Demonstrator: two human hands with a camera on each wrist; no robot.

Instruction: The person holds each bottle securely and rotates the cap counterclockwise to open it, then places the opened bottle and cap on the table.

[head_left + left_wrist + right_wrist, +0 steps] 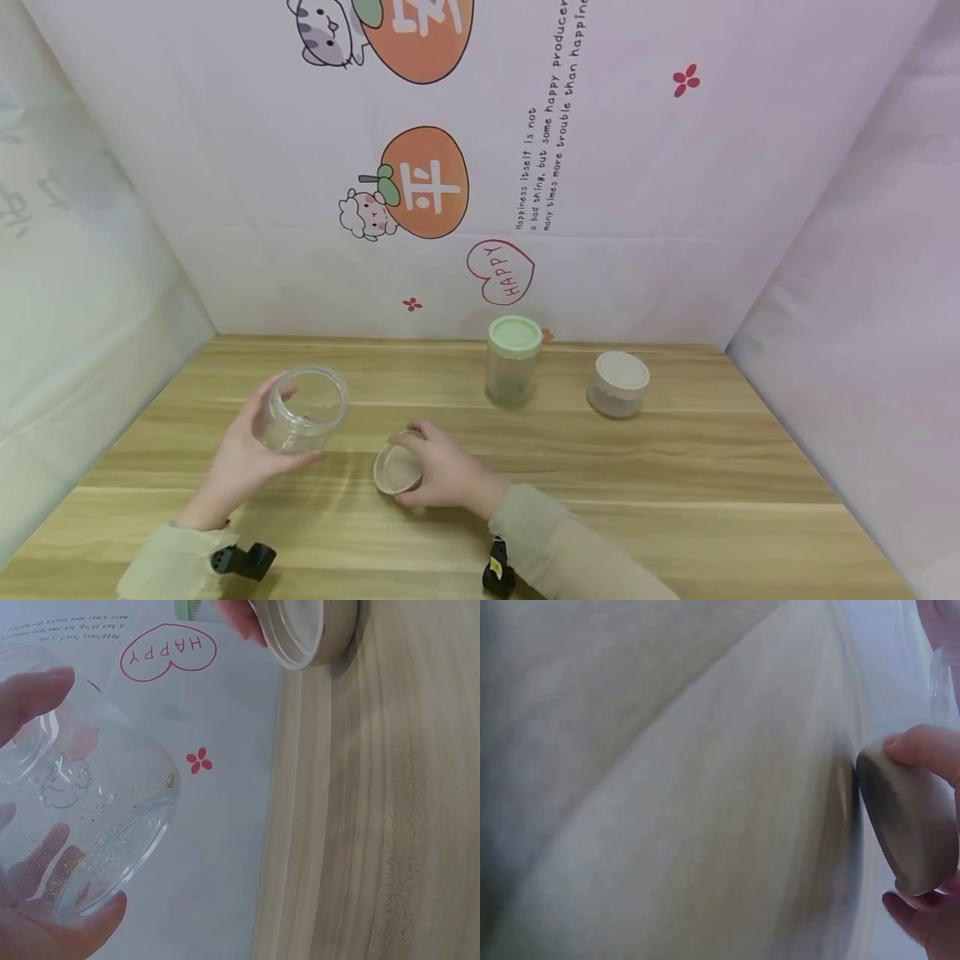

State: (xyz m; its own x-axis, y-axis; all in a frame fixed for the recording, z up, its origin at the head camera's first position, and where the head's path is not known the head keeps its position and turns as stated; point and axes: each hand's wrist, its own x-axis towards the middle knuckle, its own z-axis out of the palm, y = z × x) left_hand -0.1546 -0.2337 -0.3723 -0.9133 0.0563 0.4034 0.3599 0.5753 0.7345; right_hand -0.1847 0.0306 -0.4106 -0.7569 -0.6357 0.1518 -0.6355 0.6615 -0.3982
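Observation:
My left hand (243, 454) grips a clear jar (309, 412) above the left part of the table, thumb and fingers around its side. The jar has no lid on it, and its round mouth shows in the head view. Small brownish specks dot its wall in the left wrist view, where the jar (124, 791) looks tilted. To the right of it, my right hand (450, 477) holds a beige round lid (397, 469) by its rim, the hollow inside showing. From the right wrist, the lid (911, 817) appears side-on, close to the tabletop.
A jar with a light green lid (514, 335) stands near the back of the wooden table (675, 517). Right of it is a low jar with a whitish lid (622, 372). A printed white cloth (600, 275) rises behind, with more cloth at both sides.

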